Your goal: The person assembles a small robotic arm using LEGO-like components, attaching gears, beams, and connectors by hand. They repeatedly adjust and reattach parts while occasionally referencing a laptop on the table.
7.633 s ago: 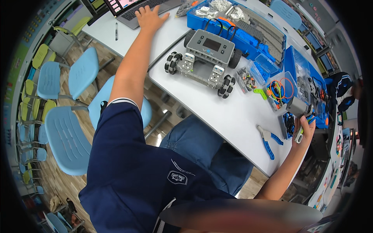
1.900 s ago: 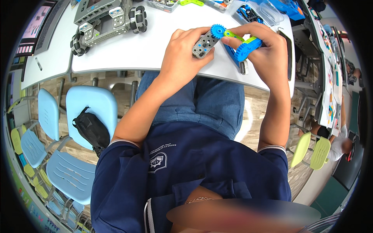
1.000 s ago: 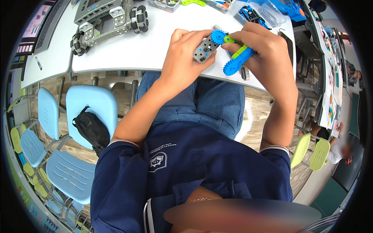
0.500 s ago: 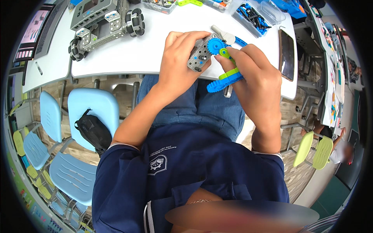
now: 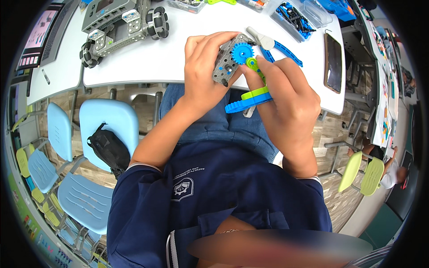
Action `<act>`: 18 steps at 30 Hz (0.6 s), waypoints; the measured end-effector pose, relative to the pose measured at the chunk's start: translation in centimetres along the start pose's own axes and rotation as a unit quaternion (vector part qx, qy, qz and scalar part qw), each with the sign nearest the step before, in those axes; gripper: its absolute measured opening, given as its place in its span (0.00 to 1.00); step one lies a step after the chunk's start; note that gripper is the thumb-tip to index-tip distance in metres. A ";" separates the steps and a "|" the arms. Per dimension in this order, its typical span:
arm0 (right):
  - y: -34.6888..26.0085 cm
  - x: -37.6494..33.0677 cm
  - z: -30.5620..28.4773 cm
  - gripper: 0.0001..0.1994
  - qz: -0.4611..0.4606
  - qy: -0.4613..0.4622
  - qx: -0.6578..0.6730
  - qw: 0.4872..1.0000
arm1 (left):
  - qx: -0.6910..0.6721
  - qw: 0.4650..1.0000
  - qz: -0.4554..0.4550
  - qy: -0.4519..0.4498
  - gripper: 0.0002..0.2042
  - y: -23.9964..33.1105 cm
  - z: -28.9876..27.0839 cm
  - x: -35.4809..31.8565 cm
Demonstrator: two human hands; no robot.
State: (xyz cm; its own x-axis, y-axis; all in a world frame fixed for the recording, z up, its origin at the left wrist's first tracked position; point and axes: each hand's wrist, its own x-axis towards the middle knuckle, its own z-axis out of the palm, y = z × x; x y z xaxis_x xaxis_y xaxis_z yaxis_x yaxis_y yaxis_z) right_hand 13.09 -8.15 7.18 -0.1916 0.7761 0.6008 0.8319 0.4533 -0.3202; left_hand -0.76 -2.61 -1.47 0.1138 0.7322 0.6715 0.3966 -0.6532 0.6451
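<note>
Grey motor block [image 5: 225, 60] w/ gear, upright, in left hand [image 5: 203, 73].

Left hand [image 5: 203, 73] curled in a closed grip, thumb underneath, fingers over the top. Right hand [image 5: 286, 100] just beside it, fingertips [image 5: 250, 73] pinched, meeting the left grip. Both forearms bent inward.

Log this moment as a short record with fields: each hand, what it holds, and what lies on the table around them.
left hand: grips a grey motor block carrying a blue gear
right hand: fingers pinch a green gear against the blue gear; a blue and green toothed strip rests under the fingers
white table: wheeled grey robot at far left, blue-handled pliers, dark phone, clear parts bin
beside the person: light blue chair with a black bag
</note>
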 end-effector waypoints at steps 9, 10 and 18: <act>0.2 0.4 -0.4 0.12 -0.032 -0.029 -0.026 0.999 | 0.004 1.000 0.013 0.007 0.27 -0.3 0.0 -0.1; 0.2 0.5 -0.5 0.12 -0.034 -0.035 -0.028 0.998 | 0.006 1.000 0.017 0.010 0.26 -0.3 0.0 -0.1; -0.8 -0.2 -0.1 0.11 0.027 -0.033 0.014 0.999 | 0.036 0.997 0.060 0.041 0.25 -0.8 -0.3 -0.1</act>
State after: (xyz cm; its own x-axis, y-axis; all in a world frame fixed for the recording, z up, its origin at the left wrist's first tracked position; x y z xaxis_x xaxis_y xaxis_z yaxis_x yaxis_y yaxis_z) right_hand 12.53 -8.68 7.40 -0.1805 0.8266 0.5330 0.8272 0.4208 -0.3725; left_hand -1.33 -2.24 -1.92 0.0898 0.6293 0.7720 0.4492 -0.7174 0.5325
